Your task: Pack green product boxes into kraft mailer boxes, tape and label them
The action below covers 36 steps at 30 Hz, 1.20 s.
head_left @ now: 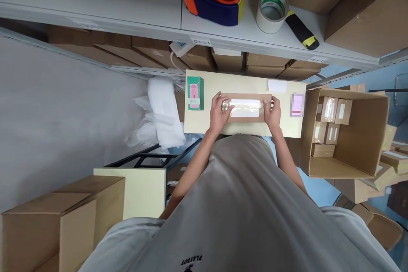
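Brown cardboard forms the narrow carton point(247, 96) that lies flat on the pale table point(197, 128), directly in front of the person. Clear tape point(262, 113) glints toward both ends, and a white label point(245, 108) already sits on its upper face, so the closing and labelling look largely done; whether the underside is sealed cannot be told.

At one end, the left hand point(219, 112) grips the carton, fingers bent and slightly apart over the end, thumb reaching to the label's edge. The right hand point(273, 114) pinches the opposite end between thumb and fingers.

Beyond, a white slip point(276, 86) lies loose near the table's far edge. A green box point(195, 93) stands at the left and a pink box point(297, 105) at the right, both outside any carton and seemingly still unpacked.

Right of the table, a large open box point(353, 153) holds several small cartons point(328, 108), some visibly taped and labelled. An orange-and-blue tape dispenser point(215, 2) rests on the shelf point(127, 6) above.
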{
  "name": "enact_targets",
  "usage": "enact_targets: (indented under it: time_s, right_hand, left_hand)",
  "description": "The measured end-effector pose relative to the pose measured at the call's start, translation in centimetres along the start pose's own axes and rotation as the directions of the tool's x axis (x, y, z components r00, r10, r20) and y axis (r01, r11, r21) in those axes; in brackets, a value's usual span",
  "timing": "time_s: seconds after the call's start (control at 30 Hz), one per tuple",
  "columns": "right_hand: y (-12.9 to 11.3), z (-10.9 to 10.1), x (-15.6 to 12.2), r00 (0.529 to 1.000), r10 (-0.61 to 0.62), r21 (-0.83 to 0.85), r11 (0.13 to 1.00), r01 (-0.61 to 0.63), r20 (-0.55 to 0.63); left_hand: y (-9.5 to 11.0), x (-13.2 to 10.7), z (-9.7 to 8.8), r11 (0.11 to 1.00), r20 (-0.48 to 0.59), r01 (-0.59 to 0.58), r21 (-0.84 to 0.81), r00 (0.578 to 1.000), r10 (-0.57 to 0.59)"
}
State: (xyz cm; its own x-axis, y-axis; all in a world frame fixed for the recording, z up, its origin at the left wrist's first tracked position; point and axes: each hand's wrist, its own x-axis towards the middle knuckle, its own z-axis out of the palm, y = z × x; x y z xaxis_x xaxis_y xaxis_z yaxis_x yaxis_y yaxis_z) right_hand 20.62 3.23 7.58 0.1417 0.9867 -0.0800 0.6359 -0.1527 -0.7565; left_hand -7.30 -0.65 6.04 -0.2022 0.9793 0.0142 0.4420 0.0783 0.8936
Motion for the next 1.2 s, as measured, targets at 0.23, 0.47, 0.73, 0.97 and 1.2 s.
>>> enact_targets:
  time_s: [0.23, 0.47, 0.73, 0.97, 1.2]
  right_hand:
    - [-0.4, -0.4, 0.1, 1.0, 0.001, -0.008, 1.0, -0.001, 0.02]
    - [-0.5, -0.6, 0.2, 0.999, 0.005, -0.05, 0.999, -0.003, 0.04]
    - [0.0, -0.2, -0.2, 0.998, -0.021, -0.064, 0.998, 0.025, 0.057]
    - [-0.5, -0.1, -0.3, 0.997, 0.044, -0.029, 0.999, -0.042, 0.068]
    - [-0.9, -0.2, -0.2, 0.993, 0.087, 0.0, 0.996, -0.087, 0.082]
  left_hand:
    - [-0.4, -0.1, -0.3, 1.0, 0.015, 0.009, -0.012, 1.0, -0.009]
    - [-1.2, -0.9, 0.1, 0.999, 0.008, 0.038, -0.023, 0.999, -0.038]
    - [-2.6, -1.8, 0.8, 0.994, -0.022, 0.091, -0.052, 0.995, -0.092]
    - [-2.6, -2.1, 0.8, 0.988, -0.032, 0.144, -0.049, 0.989, -0.145]
    - [-1.5, -2.6, 0.9, 0.987, -0.001, 0.15, -0.062, 0.989, -0.15]
